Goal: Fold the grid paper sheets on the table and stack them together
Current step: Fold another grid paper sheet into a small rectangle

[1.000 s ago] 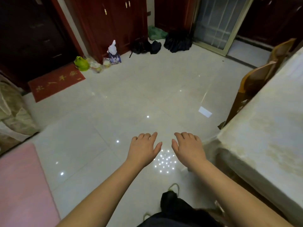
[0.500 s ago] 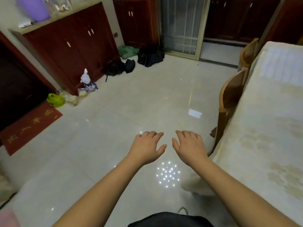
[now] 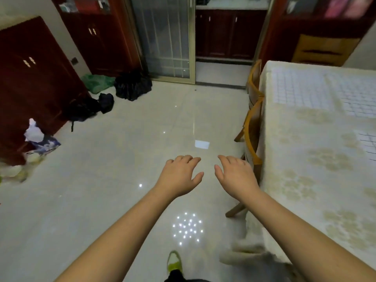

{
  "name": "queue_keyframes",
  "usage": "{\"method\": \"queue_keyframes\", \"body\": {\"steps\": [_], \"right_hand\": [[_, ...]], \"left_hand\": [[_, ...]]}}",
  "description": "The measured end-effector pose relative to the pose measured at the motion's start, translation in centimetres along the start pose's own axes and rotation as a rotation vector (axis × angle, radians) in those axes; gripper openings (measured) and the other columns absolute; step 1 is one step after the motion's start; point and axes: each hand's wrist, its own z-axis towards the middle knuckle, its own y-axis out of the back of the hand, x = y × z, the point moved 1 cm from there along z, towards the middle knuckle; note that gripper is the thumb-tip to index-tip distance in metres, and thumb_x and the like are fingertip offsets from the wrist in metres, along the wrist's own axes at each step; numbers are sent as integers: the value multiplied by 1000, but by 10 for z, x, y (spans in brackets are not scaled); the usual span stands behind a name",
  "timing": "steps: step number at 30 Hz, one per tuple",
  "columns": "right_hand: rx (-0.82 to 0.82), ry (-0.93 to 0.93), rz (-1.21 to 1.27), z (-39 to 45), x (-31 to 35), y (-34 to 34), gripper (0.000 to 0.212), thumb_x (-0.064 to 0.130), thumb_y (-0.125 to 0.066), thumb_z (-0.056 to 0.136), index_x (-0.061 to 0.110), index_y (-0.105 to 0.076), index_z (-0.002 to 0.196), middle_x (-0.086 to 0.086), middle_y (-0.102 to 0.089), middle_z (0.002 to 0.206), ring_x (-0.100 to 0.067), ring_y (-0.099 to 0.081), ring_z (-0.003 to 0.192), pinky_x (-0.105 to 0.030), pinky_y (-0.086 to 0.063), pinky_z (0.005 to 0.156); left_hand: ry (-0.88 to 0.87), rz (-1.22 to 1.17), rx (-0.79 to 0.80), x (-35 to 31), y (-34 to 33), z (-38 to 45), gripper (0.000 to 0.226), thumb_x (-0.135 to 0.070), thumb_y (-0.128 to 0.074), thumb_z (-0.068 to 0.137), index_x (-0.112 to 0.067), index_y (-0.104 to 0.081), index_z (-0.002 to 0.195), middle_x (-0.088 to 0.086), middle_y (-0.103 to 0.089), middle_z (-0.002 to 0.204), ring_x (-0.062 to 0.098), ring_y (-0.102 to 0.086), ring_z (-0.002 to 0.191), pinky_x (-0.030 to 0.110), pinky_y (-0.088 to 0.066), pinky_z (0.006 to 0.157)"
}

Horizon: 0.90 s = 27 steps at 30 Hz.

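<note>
Cream patterned tablecloth covers the long table (image 3: 309,180) on the right side, running from near to far. Three white grid paper sheets lie flat and unfolded on it: first grid sheet (image 3: 301,88) at the far end, second grid sheet (image 3: 360,98) just right of it and looking to overlap it, third grid sheet (image 3: 368,145) nearer, cut off by the right edge. Both bare forearms reach forward over the glossy pale tiled floor (image 3: 122,159), left of the table. Left hand (image 3: 180,176) is palm down, fingers loosely spread and slightly bent, holding nothing. Right hand (image 3: 236,176) mirrors it just beside, thumb toward the other thumb, fingers relaxed, holding nothing, near the table's left edge but not touching it. Both hands are well apart from the sheets. Two wooden chairs (image 3: 252,123) are tucked against the table's left side. Dark red wooden cabinets (image 3: 30,78) stand along the far left, with black bags (image 3: 132,86) and a green bag (image 3: 95,82) on the floor near a sliding glass door (image 3: 164,37). One yellow-green shoe (image 3: 174,261) shows at the near edge.
</note>
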Motion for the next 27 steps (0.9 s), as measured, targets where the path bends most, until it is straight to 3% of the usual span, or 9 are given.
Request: {"method": "queue_keyframes", "body": {"steps": [7,11,18,22,27], "right_hand": [[-56,-214,9,39,9,7,51,47,-26,100,24,-40,142,0,-51,139,-21,-47,126,-38,-35,105],[-68,-359,9,51,-10,13,53,47,-28,99,23,-34,146,-3,-53,136,-25,-53,118,-39,-42,97],[-90,-514,-19,69,-77,20,56,48,-19,95,21,-42,138,-5,-60,124,-28,-56,110,-39,-43,88],[-89,-620,27,81,-125,18,50,44,-26,100,22,-35,144,-4,-54,134,-25,-50,121,-39,-37,97],[-83,-699,69,90,-177,21,56,51,-21,99,24,-32,147,-2,-48,142,-23,-46,127,-39,-36,103]], "left_hand": [[-192,-8,1,31,13,65,56,-54,-35,95,-28,-34,145,-3,-46,143,18,-41,131,39,-35,101],[-322,-48,30,23,16,108,57,-53,-37,95,-27,-33,146,-3,-43,147,19,-40,134,40,-38,104],[-534,-27,43,-39,10,194,56,-55,-36,94,-28,-37,143,-2,-46,143,19,-43,131,40,-40,104],[-638,-7,79,-80,6,241,56,-53,-37,94,-28,-37,144,-3,-46,143,19,-42,132,42,-38,105],[-732,42,92,-132,5,295,57,-56,-36,94,-30,-36,144,-5,-45,144,17,-41,133,40,-38,104]]}}
